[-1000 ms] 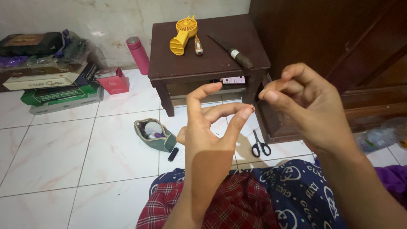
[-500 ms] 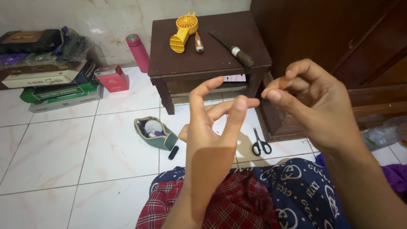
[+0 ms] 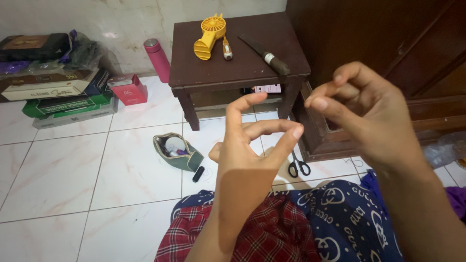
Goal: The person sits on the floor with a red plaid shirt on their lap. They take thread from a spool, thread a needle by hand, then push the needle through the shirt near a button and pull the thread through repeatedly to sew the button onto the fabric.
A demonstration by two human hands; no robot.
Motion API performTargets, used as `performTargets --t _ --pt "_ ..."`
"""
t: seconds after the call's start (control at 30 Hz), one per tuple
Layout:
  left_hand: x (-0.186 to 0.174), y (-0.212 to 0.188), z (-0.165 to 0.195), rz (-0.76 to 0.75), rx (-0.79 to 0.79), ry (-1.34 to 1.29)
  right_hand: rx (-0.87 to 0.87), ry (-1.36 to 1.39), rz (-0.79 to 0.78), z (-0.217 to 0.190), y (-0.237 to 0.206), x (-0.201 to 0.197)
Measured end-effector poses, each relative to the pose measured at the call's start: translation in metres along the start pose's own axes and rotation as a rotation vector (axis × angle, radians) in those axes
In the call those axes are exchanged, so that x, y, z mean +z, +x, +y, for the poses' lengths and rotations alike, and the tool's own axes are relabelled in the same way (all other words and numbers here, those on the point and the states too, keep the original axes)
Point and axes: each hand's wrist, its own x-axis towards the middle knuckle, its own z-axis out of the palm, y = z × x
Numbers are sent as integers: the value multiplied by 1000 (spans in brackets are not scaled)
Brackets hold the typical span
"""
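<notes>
Your right hand [image 3: 369, 116] pinches its thumb and first finger tight, but whatever is between them is too thin to see. Your left hand [image 3: 252, 145] is half open, fingers curled, holding nothing you can see. Below them, black scissors [image 3: 298, 167] lie on the floor, partly hidden by your fingers. A green pouch [image 3: 177, 153] sits open nearby. By the wall are a small red box [image 3: 128, 90] and stacked flat boxes [image 3: 63, 97], green and dark. A yellow fan [image 3: 209, 36] lies on the tabletop [image 3: 242, 63].

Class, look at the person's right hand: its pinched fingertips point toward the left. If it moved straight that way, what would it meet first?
Probably the left hand's raised fingertips, slightly lower than the right hand's pinch; depth is unclear, so it might pass them.
</notes>
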Motion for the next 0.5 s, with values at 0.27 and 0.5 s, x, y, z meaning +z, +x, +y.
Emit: performTargets --t 0.27,0.5 --pt "1 -3 -1 -53 32 -33 -87 91 -40 8 3 -13" --pt "1 -6 -3 -42 35 -39 -151 101 -54 10 3 -21"
